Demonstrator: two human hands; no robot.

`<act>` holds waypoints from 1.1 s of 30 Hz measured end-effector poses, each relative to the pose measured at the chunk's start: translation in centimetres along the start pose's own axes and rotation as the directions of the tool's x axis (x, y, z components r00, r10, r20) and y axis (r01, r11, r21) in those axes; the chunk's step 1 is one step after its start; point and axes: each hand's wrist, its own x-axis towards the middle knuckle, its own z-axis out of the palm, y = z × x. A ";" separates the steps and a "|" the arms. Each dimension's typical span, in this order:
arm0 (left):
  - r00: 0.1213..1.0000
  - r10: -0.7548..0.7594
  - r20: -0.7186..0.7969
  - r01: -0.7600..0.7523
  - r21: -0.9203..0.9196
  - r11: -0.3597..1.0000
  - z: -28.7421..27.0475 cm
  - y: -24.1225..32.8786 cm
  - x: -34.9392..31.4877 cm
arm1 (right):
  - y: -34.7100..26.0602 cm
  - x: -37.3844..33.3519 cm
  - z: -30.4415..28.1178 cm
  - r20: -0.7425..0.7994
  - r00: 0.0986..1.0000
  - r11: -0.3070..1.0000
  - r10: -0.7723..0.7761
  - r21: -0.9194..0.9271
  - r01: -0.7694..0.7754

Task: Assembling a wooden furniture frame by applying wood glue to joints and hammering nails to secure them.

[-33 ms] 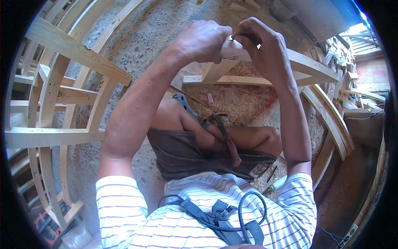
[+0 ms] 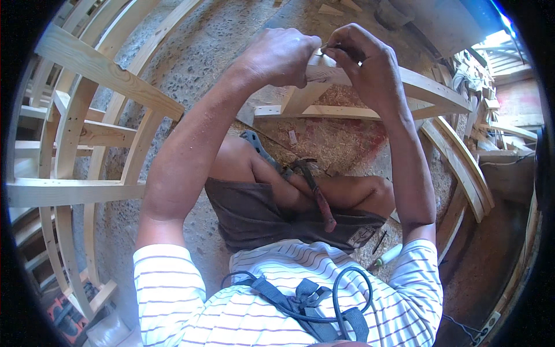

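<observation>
My left hand (image 2: 277,56) is closed in a fist over the top rail of a pale wooden frame (image 2: 433,93). What its fingers hold, if anything, is hidden. Beside it, just to the right, my right hand (image 2: 367,63) pinches a small thin piece (image 2: 325,50) that looks like a nail, between thumb and forefinger above the rail. The two hands nearly meet there. A claw hammer (image 2: 317,194) with a dark head and reddish handle lies across my crossed legs, touched by neither hand.
Slatted wooden frames (image 2: 104,69) crowd the left side. On the right lean curved wooden boards (image 2: 459,168), with scrap wood behind. Sawdust (image 2: 341,139) covers the floor under the frame. A pale green bottle (image 2: 388,254) lies by my right hip; a power strip (image 2: 490,327) sits lower right.
</observation>
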 end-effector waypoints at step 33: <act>0.999 0.001 -0.051 0.001 0.042 0.999 1.2 -1.4 1.3 | -0.1 -0.2 -1.9 -0.262 0.965 0.968 0.016 0.248 0.051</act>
